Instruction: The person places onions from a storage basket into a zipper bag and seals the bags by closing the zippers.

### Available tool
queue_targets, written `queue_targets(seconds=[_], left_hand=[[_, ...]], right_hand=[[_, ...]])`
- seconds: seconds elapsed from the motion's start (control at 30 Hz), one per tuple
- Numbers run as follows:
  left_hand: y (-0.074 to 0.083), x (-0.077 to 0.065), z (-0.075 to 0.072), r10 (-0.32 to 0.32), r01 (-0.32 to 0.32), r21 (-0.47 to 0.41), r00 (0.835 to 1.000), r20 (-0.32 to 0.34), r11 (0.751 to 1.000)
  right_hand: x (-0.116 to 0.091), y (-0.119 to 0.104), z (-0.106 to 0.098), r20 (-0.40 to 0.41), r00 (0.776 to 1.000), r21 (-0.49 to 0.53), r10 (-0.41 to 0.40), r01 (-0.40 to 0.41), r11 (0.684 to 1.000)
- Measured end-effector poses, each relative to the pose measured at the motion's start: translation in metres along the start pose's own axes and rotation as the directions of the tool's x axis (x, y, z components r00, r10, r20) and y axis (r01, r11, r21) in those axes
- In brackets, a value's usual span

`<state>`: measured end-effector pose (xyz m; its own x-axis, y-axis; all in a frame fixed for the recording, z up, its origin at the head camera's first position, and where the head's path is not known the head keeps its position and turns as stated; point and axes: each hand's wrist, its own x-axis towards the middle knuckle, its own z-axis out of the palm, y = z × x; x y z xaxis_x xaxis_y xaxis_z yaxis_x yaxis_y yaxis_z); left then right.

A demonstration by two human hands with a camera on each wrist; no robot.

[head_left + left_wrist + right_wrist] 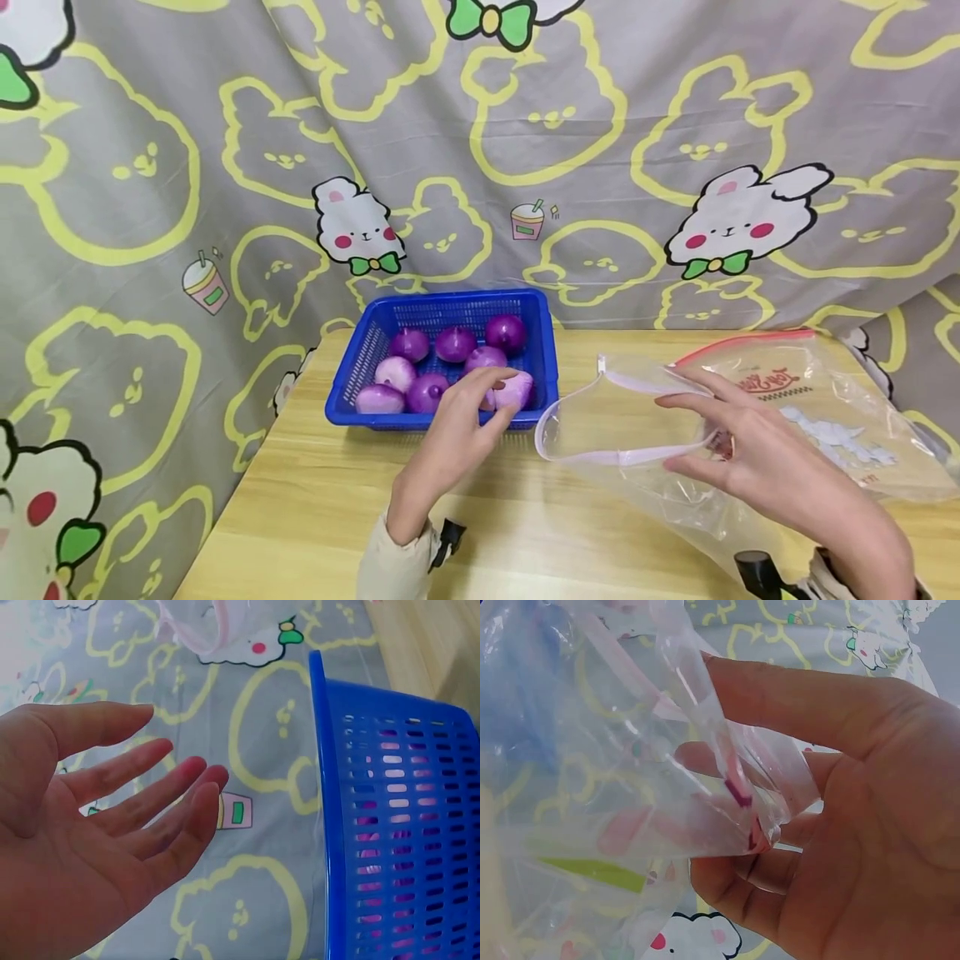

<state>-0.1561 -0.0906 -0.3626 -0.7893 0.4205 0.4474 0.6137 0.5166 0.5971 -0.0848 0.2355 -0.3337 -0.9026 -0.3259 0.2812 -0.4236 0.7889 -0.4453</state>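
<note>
Several purple onions (428,392) sit in a blue plastic basket (551,358). My left hand (461,425) is held at the basket's near right side, fingers loosely bent, and overlaps a pale onion (519,390) in the head view. Nothing lies in that palm in the left wrist view, where the hand (112,817) is beside the basket wall (405,810). With my right hand (757,442) I grip a clear zip bag (615,457) by the edge of its mouth, which gapes wide toward the basket. Part of the bag's edge is bunched among the fingers in the right wrist view.
Another clear zip bag (840,408) with a red seal and printed dinosaur lies flat at the right of the wooden table (300,508). A grey patterned curtain (585,125) hangs behind the table and along its left side.
</note>
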Motion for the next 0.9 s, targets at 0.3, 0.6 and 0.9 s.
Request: queue_targets(seconds=[0.3,0.6,0.9], left_hand=[[-0.019,0.001,0.002,-0.063,0.066,0.07,0.997,-0.043,0.995],[-0.043,0.016,0.003,-0.152,0.162,0.123,0.985,-0.085,0.979],[-0.052,0.02,0.01,-0.16,0.177,0.171,0.982,-0.104,0.969]], right_hand=[[0.0,0.004,0.0,0.053,0.996,0.028,0.069,-0.071,0.997],[0.001,0.003,-0.001,0.033,0.998,0.007,0.053,-0.053,0.999],[0.002,0.005,-0.003,0.031,0.998,-0.023,0.046,-0.045,0.999]])
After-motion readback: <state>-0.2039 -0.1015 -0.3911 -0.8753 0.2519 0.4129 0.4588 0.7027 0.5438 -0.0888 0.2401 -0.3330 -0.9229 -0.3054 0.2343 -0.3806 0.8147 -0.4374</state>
